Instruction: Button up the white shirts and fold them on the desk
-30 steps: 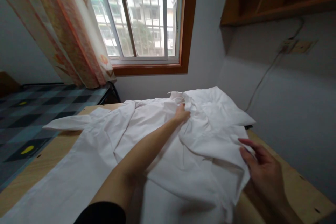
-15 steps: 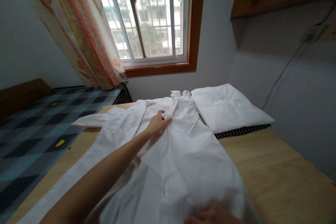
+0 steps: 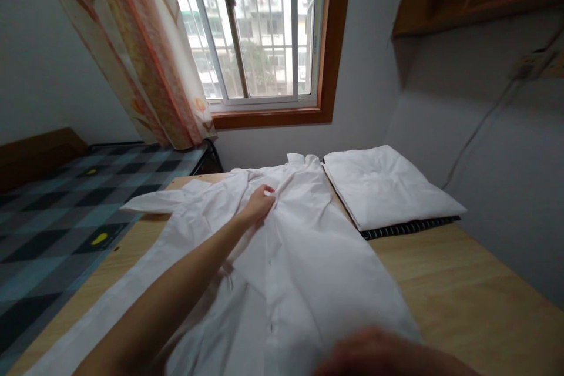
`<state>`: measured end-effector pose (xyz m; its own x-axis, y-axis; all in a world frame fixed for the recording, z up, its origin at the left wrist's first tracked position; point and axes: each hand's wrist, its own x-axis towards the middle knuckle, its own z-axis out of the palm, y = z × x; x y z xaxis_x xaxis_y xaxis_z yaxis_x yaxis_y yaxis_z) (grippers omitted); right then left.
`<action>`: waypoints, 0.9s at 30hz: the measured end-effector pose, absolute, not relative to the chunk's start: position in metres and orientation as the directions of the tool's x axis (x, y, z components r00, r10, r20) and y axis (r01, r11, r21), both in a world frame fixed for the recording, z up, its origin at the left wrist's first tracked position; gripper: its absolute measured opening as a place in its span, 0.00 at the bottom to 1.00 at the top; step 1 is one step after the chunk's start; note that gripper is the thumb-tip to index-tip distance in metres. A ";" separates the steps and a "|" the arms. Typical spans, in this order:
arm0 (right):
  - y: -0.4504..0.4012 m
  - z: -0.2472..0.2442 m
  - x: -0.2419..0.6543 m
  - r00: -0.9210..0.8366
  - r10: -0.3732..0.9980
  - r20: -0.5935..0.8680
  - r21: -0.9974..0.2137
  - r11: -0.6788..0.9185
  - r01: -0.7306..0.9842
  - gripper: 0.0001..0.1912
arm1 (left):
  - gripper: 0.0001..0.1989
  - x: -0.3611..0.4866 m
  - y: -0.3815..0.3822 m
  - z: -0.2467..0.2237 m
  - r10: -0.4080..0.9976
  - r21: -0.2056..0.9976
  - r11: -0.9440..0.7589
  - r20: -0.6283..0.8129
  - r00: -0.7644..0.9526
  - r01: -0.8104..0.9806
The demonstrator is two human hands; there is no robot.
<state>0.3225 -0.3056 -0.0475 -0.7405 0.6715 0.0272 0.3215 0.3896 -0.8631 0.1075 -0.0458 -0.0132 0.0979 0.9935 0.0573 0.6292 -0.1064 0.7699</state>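
Observation:
A long white button-front shirt (image 3: 308, 235) lies spread on the wooden table, its collar at the far end and one sleeve out to the left. My left hand (image 3: 259, 204) reaches up the middle of it, thumb and forefinger closed on the front edge below the collar. Low in the picture, my right hand (image 3: 374, 352) is over the lower right part of the shirt. Motion smears it and the frame cuts it off, so its fingers do not show.
A folded white cloth (image 3: 388, 185) rests on a black striped item (image 3: 412, 227) at the table's far right. Left of the wooden table (image 3: 458, 282) is a bed with a checked cover (image 3: 57, 235). A curtain (image 3: 145, 59) hangs beside the window, and a shelf (image 3: 476, 12) is above right.
My left hand has shifted slightly left with the shirt's front edge. My right hand has come up and to the right, appearing larger. The view has turned a little.

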 end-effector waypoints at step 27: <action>-0.083 -0.046 0.320 0.148 0.988 -0.052 -0.994 -0.037 -0.104 0.41 | 0.23 0.150 -0.047 -0.043 0.960 0.838 0.262 -0.176 0.217 -0.479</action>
<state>0.3201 -0.0833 -0.0462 0.1485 0.9876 -0.0519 -0.1036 -0.0366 -0.9939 0.1502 -0.0473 -0.0434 0.2174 0.9600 -0.1764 -0.4789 0.2624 0.8378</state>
